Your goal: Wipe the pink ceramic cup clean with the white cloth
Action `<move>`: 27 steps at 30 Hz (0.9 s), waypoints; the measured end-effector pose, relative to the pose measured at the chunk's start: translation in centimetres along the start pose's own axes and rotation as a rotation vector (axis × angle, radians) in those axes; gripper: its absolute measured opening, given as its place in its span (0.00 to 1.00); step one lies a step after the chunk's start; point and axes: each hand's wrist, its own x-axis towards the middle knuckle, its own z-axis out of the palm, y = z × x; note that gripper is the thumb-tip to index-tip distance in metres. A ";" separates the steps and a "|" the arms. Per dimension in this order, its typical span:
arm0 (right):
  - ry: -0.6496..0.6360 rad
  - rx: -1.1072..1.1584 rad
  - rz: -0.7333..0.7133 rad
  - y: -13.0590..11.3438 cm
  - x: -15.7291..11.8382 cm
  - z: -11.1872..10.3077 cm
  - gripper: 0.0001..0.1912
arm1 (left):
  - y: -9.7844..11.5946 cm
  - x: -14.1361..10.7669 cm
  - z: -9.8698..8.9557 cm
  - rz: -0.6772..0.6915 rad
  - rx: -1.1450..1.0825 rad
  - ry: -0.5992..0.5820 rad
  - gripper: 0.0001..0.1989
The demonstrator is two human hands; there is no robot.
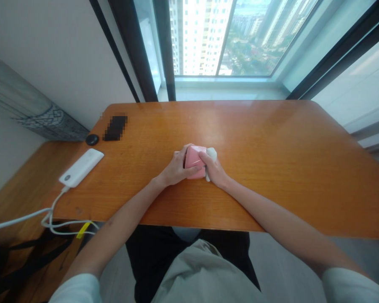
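A small pink box-like object (194,156) is held between both hands over the middle of the wooden table (271,168). My left hand (178,167) grips its left side, with fingers on the top and front. On the right side, my right hand (214,167) has its thumb on the pink surface. A white item (212,153) shows at the right hand, beside the pink object; part of it is hidden by the fingers, and what it is cannot be made out.
At the table's left are a white power strip or adapter (81,167) with a white cable (22,221), a round black item (92,139) and a blurred dark item (115,127). A window (221,42) stands behind the table's far edge.
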 end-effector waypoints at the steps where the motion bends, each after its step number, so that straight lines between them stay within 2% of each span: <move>1: -0.003 0.005 0.007 0.0 0.0 0.0 0.30 | -0.1 -0.1 0.1 0.023 -0.009 0.010 0.46; 5: 0.023 0.002 0.021 -0.1 0.0 0.0 0.31 | -0.4 -0.2 -0.2 0.208 -0.054 0.018 0.49; 9: 0.036 0.009 0.041 -0.2 0.1 0.1 0.32 | -0.7 0.1 -1.5 0.373 0.092 -0.053 0.66; 11: 0.030 0.022 0.055 -0.3 0.2 0.1 0.32 | -0.6 0.1 -2.1 0.421 0.195 -0.072 0.69; 14: 0.032 0.033 0.051 -0.4 0.4 0.2 0.32 | 0.0 0.0 -2.2 0.392 0.310 -0.067 0.61; 16: 0.051 0.031 0.036 -0.4 0.5 0.2 0.32 | 0.5 0.0 -2.0 0.373 0.313 -0.042 0.57; 19: 0.060 0.015 0.009 -0.2 0.3 0.2 0.31 | 0.7 0.0 -1.6 0.413 0.243 0.004 0.58; 23: 0.006 -0.021 -0.048 0.0 -0.2 0.1 0.29 | 0.8 0.0 -1.4 0.442 0.179 0.042 0.58; 25: -0.006 -0.048 -0.069 -0.1 -0.5 0.1 0.29 | 1.1 0.0 -1.4 0.394 0.165 0.042 0.57; 27: -0.025 -0.065 -0.057 -0.3 -0.7 0.1 0.30 | 1.4 -0.1 -1.3 0.288 0.122 0.027 0.53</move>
